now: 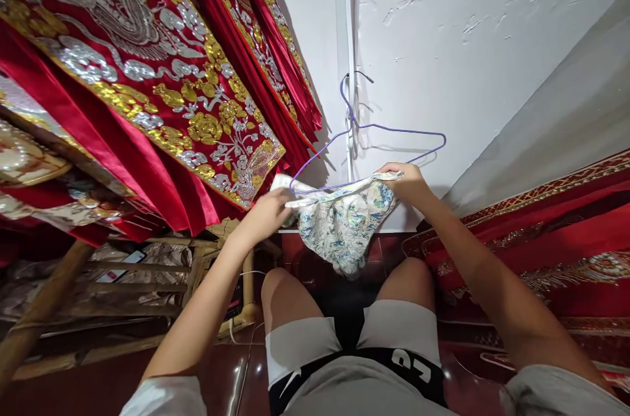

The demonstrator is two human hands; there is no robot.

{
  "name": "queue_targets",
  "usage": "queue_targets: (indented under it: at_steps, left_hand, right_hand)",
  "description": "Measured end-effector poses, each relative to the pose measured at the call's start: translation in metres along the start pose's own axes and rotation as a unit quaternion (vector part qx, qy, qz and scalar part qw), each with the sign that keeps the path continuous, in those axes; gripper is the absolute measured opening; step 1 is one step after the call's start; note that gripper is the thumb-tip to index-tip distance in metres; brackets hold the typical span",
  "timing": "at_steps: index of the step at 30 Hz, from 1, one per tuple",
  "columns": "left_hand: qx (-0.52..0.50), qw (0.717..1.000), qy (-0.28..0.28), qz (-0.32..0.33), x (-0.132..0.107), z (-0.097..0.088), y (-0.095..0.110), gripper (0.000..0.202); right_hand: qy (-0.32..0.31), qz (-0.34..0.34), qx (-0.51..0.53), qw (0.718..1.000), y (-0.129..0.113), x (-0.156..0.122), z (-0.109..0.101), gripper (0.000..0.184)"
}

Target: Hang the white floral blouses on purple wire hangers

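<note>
Garment (339, 232): white with a blue and green floral pattern, gathered, hanging at the lower bar of the purple hanger (394, 130), above the lap.
Left hand (268, 212): clamped on the left end of the garment's band, well apart from the right.
Right hand (407, 185): pinching the band's other end, near the hanger's right side.
Hanger: hung by its hook at a slim white pole (342, 16), lower left corner seemingly inside the garment's opening.
Wall (433, 81): white, scuffed and flaking in patches, meeting a greyer surface (546, 94) on the right.
Red embroidered cloths (197, 121): draped along the left, thick with gold and silver flowers.
Red beaded fabric (581, 265): spread low on the right, edged in gold trim.
Bamboo frame (63, 298): standing lower left, slatted, with a phone-like object (121, 268) among the slats.
Floor (216, 380): dark red, glossy, catching bright reflections.
Shorts (401, 331): grey and black, worn on spread legs below the garment.
</note>
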State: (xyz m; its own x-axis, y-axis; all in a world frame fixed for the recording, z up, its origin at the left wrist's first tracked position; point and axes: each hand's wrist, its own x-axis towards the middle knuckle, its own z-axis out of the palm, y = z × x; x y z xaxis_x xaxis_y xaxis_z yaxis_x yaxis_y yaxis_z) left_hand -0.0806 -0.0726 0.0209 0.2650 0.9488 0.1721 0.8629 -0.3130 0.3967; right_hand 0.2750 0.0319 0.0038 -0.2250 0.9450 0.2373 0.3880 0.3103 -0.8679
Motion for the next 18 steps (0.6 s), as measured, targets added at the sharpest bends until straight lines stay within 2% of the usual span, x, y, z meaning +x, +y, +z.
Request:
queue_targets:
  at_steps: [3,6,8,9,11,12,13,15,17,18]
  left_hand:
    - [-0.035,0.996,0.070,0.050,0.024,-0.012,0.018,0.019]
    - [-0.100,0.982,0.143,0.075,0.049,-0.014,0.035,0.015]
    - [-0.156,0.965,0.196,0.076,0.062,-0.011,0.040,0.028]
    - [-0.179,0.957,0.214,0.072,0.067,-0.009,0.040,0.033]
    - [-0.210,0.950,0.221,0.065,0.072,-0.007,0.039,0.037]
    - [-0.214,0.951,0.213,0.064,0.073,-0.008,0.038,0.036]
    - [-0.208,0.954,0.206,0.064,0.073,-0.010,0.037,0.035]
    - [-0.172,0.958,0.216,0.071,0.073,-0.018,0.035,0.032]
    - [-0.117,0.953,0.268,0.078,0.074,-0.028,0.029,0.026]
    - [-0.095,0.945,0.302,0.076,0.076,-0.032,0.025,0.023]
  right_hand:
    - [0.002,-0.021,-0.007,1.000,-0.010,-0.018,-0.009,0.018]
    - [-0.046,-0.073,-0.013,0.996,-0.017,-0.030,-0.011,0.024]
    - [-0.039,-0.087,-0.011,0.995,-0.019,-0.033,-0.015,0.033]
    - [-0.004,-0.084,-0.011,0.996,-0.018,-0.031,-0.019,0.040]
    - [0.108,-0.066,-0.022,0.992,-0.016,-0.024,-0.033,0.057]
    - [0.156,-0.055,-0.030,0.986,-0.015,-0.018,-0.042,0.061]
    - [0.176,-0.041,-0.032,0.983,-0.014,-0.012,-0.052,0.058]
    - [0.137,-0.009,-0.011,0.991,-0.017,0.001,-0.072,0.033]
    - [0.040,0.022,0.030,0.998,-0.025,0.009,-0.089,0.005]
    - [-0.011,0.038,0.056,0.998,-0.030,0.009,-0.094,0.006]
